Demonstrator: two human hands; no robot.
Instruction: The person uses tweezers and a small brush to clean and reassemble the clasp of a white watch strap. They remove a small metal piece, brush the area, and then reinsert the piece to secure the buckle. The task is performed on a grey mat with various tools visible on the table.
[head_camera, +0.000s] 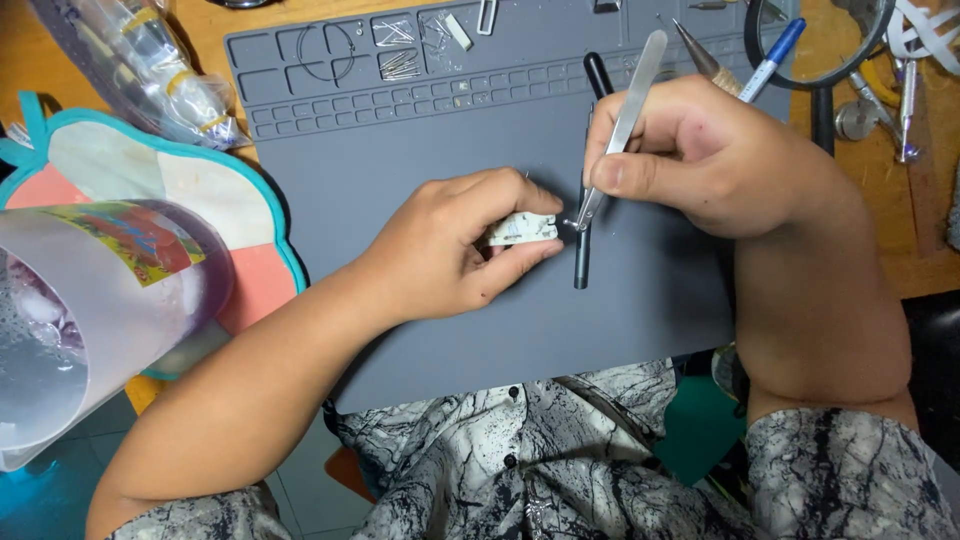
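My left hand (465, 245) pinches a small white rectangular part (522, 229) between thumb and fingers, just above the grey work mat (400, 150). My right hand (700, 155) grips silver tweezers (622, 120), whose tips meet the right end of the white part. A dark screwdriver (582, 250) lies on the mat under the tweezers, its black handle pointing away from me.
Tray slots along the mat's far edge hold several small metal pins (398, 48). A clear plastic cup (90, 300) stands on a teal-rimmed coaster (160, 175) at left. A magnifying glass (815, 60), a blue pen (772, 60) and metal tools lie at top right.
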